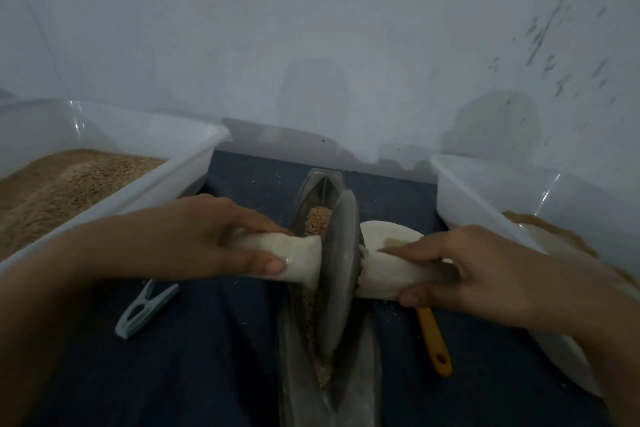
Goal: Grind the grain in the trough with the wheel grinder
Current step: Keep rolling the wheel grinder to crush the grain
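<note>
A long grey boat-shaped trough lies lengthwise on the dark cloth, running away from me. Brown grain sits in its groove beyond the wheel, and a thin line of it runs beside the wheel's near edge. The grey wheel grinder stands upright in the groove, with a pale handle sticking out on each side. My left hand grips the left handle. My right hand grips the right handle, index finger stretched along it.
A clear plastic tub full of brown grain stands at the left. Another clear tub stands at the right. A pale blue clothes peg lies left of the trough; an orange-handled tool and a white scoop lie to its right. A wall is close behind.
</note>
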`<state>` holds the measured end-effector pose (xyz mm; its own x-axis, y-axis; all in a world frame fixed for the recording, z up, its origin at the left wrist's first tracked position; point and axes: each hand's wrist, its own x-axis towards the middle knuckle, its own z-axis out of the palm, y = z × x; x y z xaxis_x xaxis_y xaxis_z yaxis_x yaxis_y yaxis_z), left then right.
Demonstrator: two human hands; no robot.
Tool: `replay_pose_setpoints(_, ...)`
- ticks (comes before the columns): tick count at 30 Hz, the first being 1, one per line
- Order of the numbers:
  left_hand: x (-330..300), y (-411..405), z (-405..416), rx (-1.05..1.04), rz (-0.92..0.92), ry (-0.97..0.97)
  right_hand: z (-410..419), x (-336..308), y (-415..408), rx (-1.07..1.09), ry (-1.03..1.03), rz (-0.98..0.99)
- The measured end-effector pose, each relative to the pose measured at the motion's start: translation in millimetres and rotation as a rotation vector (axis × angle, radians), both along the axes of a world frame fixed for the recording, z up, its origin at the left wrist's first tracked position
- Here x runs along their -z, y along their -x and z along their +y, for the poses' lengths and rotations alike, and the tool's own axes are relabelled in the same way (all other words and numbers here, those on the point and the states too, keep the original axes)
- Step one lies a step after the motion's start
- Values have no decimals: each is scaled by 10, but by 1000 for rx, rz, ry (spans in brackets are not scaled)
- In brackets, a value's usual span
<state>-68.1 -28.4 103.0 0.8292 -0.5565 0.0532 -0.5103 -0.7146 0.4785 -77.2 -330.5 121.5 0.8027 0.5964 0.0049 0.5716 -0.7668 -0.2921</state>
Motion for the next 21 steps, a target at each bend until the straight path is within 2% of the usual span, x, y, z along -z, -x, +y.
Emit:
replay_pose_setpoints(3, -16, 5, 8, 6, 92, 11, 21, 5, 2, 6, -38, 26)
replay_pose_setpoints(5, 41, -49, -12, -75, 61, 10, 69, 83, -75, 79, -76, -56)
replay_pose_setpoints(7, 131, -116, -76, -200, -63, -11, 127, 215, -189, 181, -57, -234)
replay_pose_setpoints(10, 321, -202, -146, -332, -415, -106, 240, 369, -307, 251, 39, -566)
replay_pose_setpoints(12, 359, -217, -149, -332, -483, -90, 260, 389, -334, 251, 58, -624)
replay_pose_setpoints(14, 317, -218, -115, -285, -409, -50, 241, 370, -328, 213, 71, -595)
replay_pose_setpoints(17, 176, -155, -58, -208, -167, 16, 163, 267, -241, 143, 102, -485)
replay_pose_setpoints(21, 20, -34, 18, -15, 57, 12, 51, 43, -35, 12, -8, -163)
